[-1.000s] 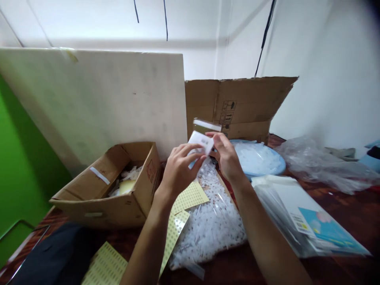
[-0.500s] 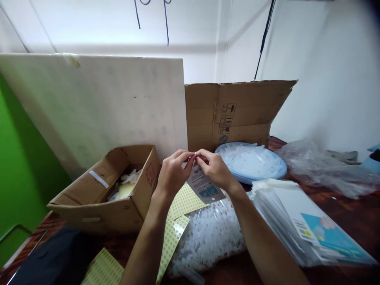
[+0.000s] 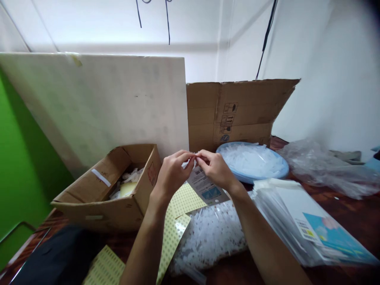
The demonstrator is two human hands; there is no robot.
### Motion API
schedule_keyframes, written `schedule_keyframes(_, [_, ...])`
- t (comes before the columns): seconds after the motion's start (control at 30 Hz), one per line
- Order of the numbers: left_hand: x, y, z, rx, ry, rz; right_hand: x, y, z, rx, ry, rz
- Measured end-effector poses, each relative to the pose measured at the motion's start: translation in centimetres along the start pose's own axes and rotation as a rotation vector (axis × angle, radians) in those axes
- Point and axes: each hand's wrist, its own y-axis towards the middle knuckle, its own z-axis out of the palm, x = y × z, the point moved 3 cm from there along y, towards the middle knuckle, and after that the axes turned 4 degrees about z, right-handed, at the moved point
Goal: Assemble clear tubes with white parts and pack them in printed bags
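Both hands were narrow, with thumb and finger pressed together; the left hand [image 3: 172,176] and the right hand [image 3: 218,170] met at their tips, and they seemed to hold between them the upper edge of a printed packet [image 3: 209,190]; the packet was below and behind the fingers, slanting down above a clear bag of small white pieces [image 3: 210,239]. The exact place of the pinch was covered by the fingers, so I cannot tell how the edge lay there; in my judgement, this step asked for light and equal pressure from both sides, with the edge straight, because a harder pull from one hand could crease the thin packet.

Around the work, the desk [image 3: 352,215] was rather crowded; yellow dotted sheets [image 3: 185,200] lay beside the bag, partly under the left forearm, and could be brushed by it; a cardboard box [image 3: 102,215] stood on the left, and a blue basin [image 3: 236,174] with whitish pieces stood behind the right hand; a stack of clear sleeves [image 3: 297,200] lay near the right forearm, so the elbow needed some care on that side.
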Motion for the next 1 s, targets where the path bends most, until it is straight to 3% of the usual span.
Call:
schedule_keyframes(0.6, [0.13,0.00,-0.17,-0.014,-0.064,-0.051,0.25,-0.10,0.10,0.000,0.035,-0.012])
schedule_keyframes(1.0, [-0.22,0.53,-0.85,-0.087,-0.353,-0.230,0.87,-0.10,-0.28,0.043,0.172,0.004])
